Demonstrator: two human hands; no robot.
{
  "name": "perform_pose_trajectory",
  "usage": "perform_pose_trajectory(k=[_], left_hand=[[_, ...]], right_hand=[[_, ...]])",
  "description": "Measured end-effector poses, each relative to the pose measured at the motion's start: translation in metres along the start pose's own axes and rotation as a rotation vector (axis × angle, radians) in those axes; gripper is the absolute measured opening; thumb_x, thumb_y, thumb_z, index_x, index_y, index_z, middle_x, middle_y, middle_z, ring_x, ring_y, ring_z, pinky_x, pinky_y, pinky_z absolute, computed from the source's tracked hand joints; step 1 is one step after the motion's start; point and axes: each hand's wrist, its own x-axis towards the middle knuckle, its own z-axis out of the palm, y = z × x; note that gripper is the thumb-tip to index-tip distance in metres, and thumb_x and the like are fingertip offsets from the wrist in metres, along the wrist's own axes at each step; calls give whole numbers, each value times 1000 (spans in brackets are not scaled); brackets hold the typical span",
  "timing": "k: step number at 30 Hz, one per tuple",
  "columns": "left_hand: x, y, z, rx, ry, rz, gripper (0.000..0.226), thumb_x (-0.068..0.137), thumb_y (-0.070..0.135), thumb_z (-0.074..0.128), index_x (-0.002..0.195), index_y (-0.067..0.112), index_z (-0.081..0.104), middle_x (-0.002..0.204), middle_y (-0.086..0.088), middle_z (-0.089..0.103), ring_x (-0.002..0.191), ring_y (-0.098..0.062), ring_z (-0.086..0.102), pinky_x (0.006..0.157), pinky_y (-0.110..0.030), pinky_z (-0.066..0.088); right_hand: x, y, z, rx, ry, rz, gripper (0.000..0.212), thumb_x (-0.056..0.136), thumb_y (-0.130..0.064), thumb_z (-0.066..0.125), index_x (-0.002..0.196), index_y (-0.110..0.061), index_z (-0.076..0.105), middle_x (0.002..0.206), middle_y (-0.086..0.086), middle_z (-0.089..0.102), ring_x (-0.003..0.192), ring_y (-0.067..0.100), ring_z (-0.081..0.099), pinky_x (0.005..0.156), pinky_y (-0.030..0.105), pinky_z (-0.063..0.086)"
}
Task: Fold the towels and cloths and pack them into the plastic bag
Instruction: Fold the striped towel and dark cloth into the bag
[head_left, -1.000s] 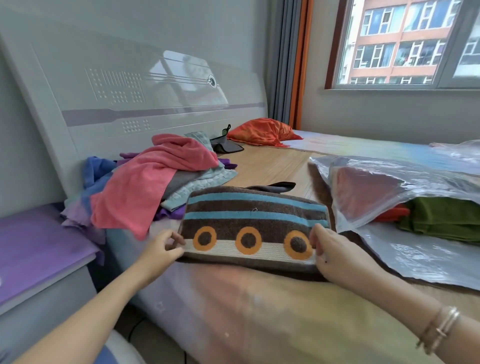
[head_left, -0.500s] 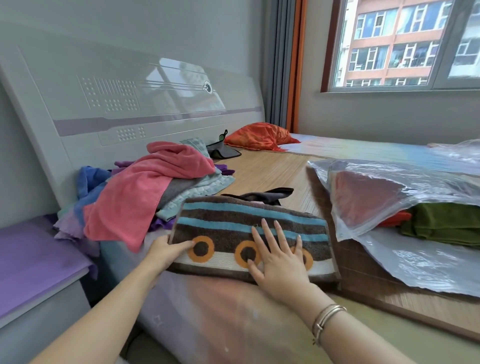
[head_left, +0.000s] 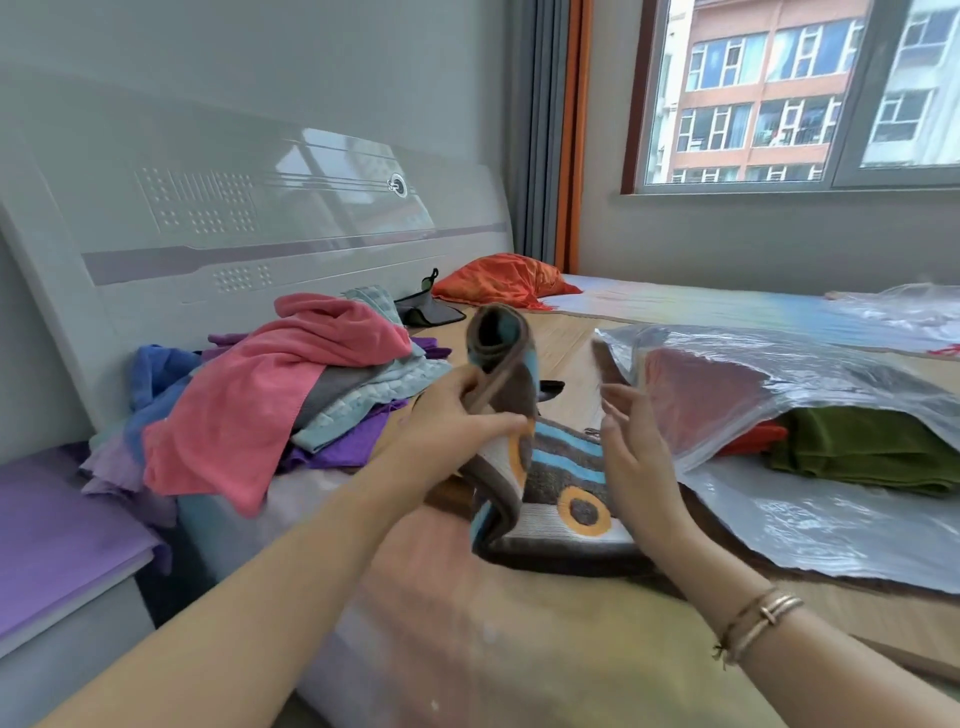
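while the left hand (head_left: 457, 415) grips the striped towel (head_left: 550, 467) — raised — the right hand (head_left: 631, 452) hovers open.

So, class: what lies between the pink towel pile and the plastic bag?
In the head view, the striped towel, its end lifted by the left hand, with the right hand open beside it.
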Motion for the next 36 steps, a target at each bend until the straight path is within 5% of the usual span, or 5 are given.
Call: perform_pose_trajectory(k=[5,11,17,29,36], left_hand=[[-2,-4,66,-14,-455,-172,23,90,42,61,104,24,64,111,6,64,102,-9,62,82,-31,58],[11,-52,56,63,326,-71,7,95,20,55,96,16,60,96,3,63,91,-13,59,75,-25,44],[17,-90,56,-140,51,-479,60,74,60,68,105,10,59,110,-9,67,100,-26,65,93,-43,52],[-5,-44,60,-401,-100,-317,30,87,13,66,116,7,64,98,-10,74,92,-24,71,74,-30,55],[-35,25,27,-411,-186,-244,40,78,19,68,116,31,66,107,-13,72,99,-34,68,82,-46,55]], right_hand=[[11,-21,-28,71,85,-158,29,102,-16,34,124,-27,51,132,-3,54,121,-1,49,104,24,41],[-6,12,-10,-464,-466,-68,48,103,-39,29,151,-33,24,161,-10,8,147,3,-5,119,27,2],[5,65,0,-651,-537,146,61,100,-51,27,152,-42,-4,160,-11,-15,146,10,-17,121,42,0],[-21,35,-21,-625,-555,108,71,101,-46,28,152,-24,-18,160,-2,-18,148,14,-9,117,30,13],[-44,-32,-68,-600,-320,-56,64,95,-27,45,151,-18,14,151,8,34,120,27,52,95,39,46]])
